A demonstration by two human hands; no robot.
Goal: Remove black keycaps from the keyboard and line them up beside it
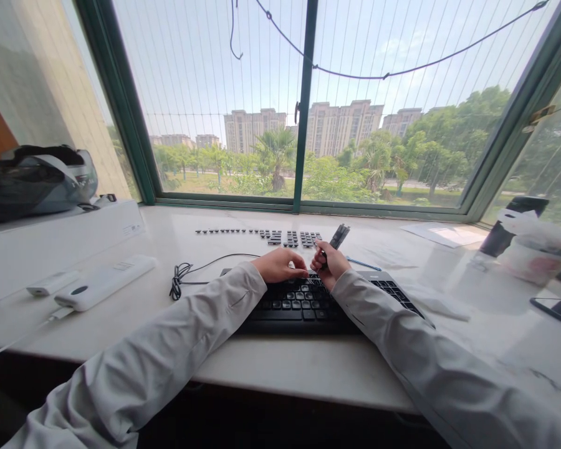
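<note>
A black keyboard (pixel 303 305) lies on the white sill in front of me. My left hand (pixel 280 265) rests on its upper rows, fingers curled down and pinched at the keys; what they hold is hidden. My right hand (pixel 331 262) is closed around a dark slim tool (pixel 339 237) that points up and away. Several loose black keycaps (pixel 280 237) are laid out in rows on the sill behind the keyboard. The keyboard's black cable (pixel 182 277) coils to the left.
A white power bank (pixel 105 282) and a smaller white device (pixel 51 284) lie at the left. A dark helmet-like object (pixel 37 178) sits on a white box. At the right are a phone (pixel 558 310), a plastic-wrapped cup (pixel 528 255), a paper sheet (pixel 444 234). Window behind.
</note>
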